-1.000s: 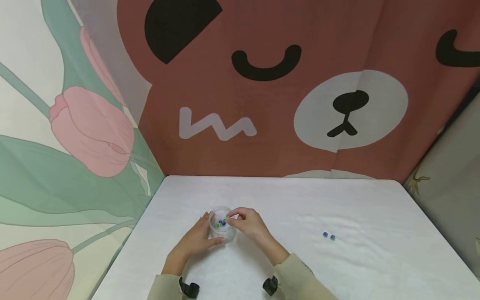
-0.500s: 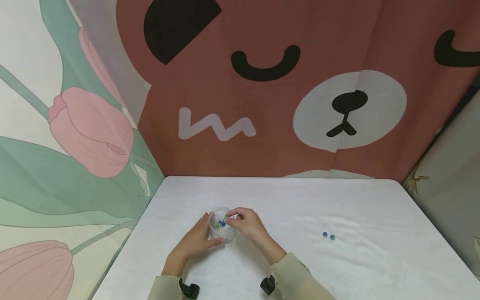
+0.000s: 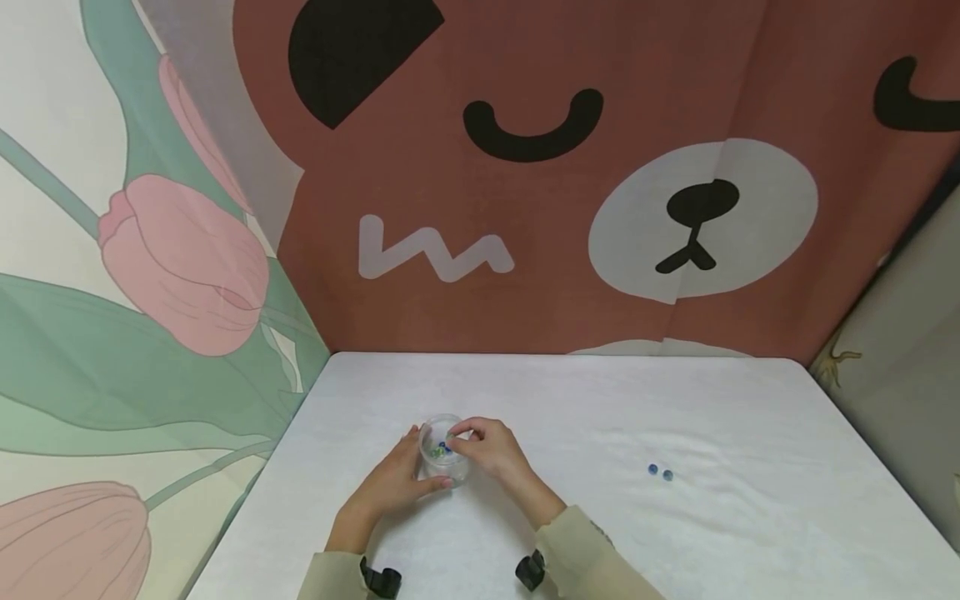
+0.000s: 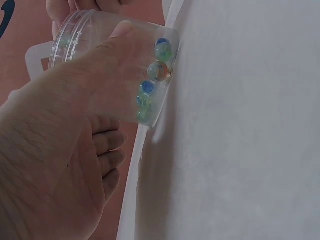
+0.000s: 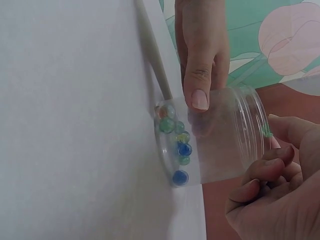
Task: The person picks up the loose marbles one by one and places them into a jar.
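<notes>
A clear plastic jar stands upright on the white table, with several glass marbles at its bottom, mostly blue and green. My left hand grips the jar from the left, the thumb against the near side. Over the mouth of the jar, my right hand pinches a small green marble between thumb and forefinger. The fingers partly hide this marble. To the right, two blue marbles lie on the table, apart from both hands.
The table has a white cloth with slight wrinkles on the right. A brown bear-print curtain hangs behind its far edge, and a tulip-print curtain is along the left side.
The right wrist and sleeve have shifted slightly to the left, while the fingertips stay at the jar's mouth with the green marble. The left hand keeps its grip on the jar.
</notes>
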The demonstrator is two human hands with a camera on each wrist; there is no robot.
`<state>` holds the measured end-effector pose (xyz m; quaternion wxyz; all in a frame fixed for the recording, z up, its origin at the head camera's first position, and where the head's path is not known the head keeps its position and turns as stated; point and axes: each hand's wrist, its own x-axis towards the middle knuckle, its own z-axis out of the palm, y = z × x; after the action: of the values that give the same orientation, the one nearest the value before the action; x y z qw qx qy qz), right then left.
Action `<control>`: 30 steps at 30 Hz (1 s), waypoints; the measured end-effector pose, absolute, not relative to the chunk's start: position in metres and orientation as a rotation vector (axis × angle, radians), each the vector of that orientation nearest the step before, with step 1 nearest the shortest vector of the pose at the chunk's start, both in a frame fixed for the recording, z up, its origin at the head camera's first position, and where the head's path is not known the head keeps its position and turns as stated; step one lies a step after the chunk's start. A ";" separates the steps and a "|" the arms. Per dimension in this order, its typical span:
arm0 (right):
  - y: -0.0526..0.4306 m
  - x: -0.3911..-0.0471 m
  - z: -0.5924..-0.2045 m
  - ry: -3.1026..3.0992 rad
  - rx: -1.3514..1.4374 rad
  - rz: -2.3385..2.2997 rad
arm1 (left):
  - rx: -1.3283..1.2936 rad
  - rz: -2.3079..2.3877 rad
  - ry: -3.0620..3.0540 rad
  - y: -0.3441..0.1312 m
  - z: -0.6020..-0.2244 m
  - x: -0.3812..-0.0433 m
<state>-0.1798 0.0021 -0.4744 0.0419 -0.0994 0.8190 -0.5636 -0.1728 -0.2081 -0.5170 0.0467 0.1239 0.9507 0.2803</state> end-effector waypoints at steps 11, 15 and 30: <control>0.002 -0.179 -0.474 2.491 -0.283 -1.708 | 0.366 0.843 2.902 -0.207 -0.518 -0.173; 0.003 -0.180 -0.474 2.486 -0.283 -1.705 | 0.348 0.839 2.901 -0.207 -0.518 -0.173; 0.005 -0.180 -0.473 2.490 -0.291 -1.742 | 0.349 0.855 2.901 -0.208 -0.520 -0.173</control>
<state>-0.1799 0.0055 -0.4731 0.0442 -0.0952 0.8148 -0.5701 -0.1734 -0.2082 -0.5198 0.0483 0.1146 0.9517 0.2806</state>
